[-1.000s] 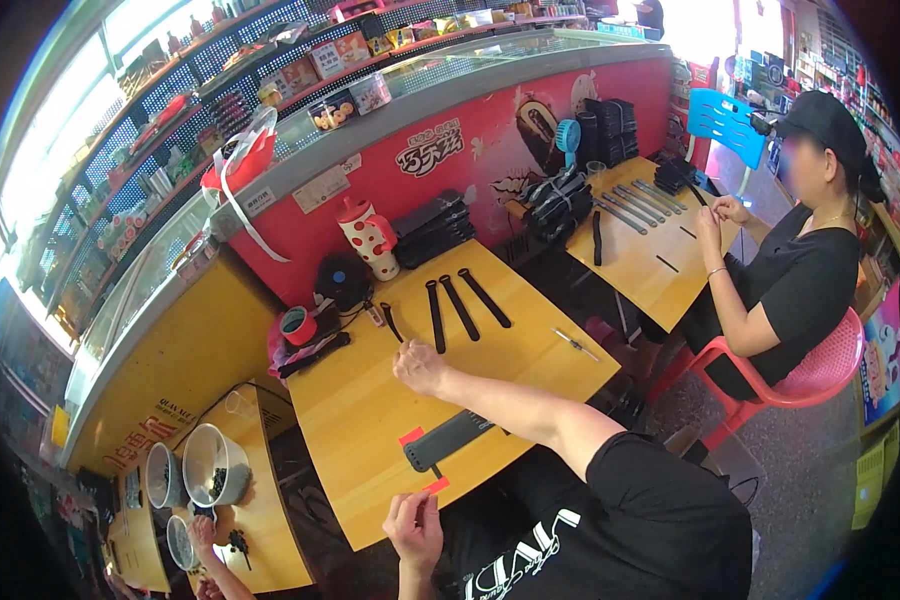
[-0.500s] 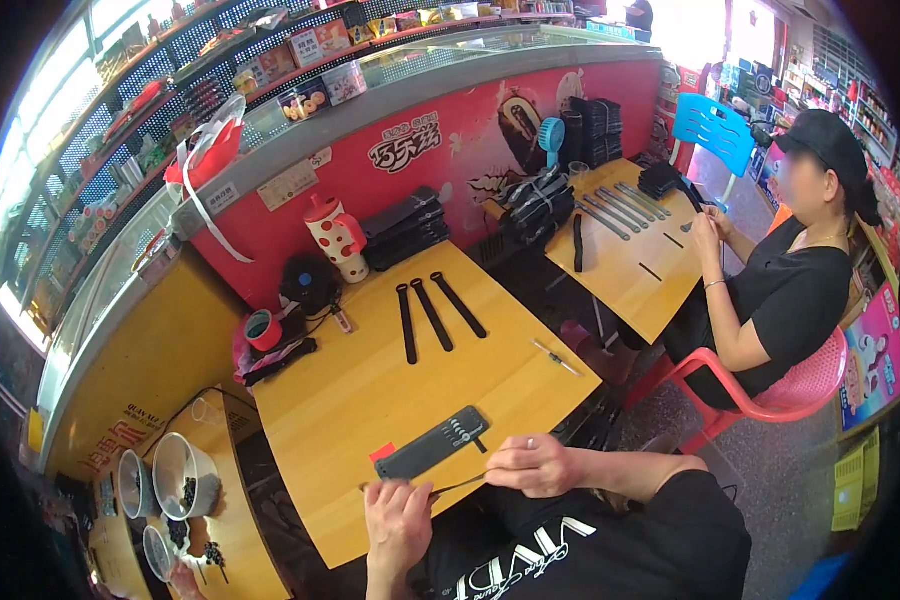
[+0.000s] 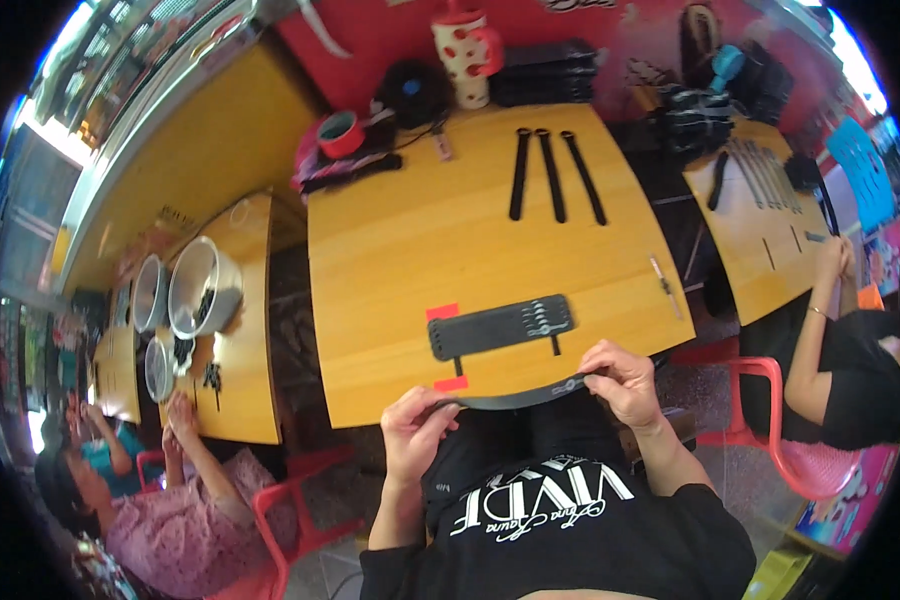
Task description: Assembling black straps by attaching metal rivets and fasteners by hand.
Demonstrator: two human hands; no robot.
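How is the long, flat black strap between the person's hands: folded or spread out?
Spread out: the left hand and right hand pinch the strap at separate spots, and it runs between them in one unfolded curve.

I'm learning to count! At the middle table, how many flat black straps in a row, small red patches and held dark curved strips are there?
Flat black straps: 3
Small red patches: 2
Dark curved strip, held: 1
Total: 6
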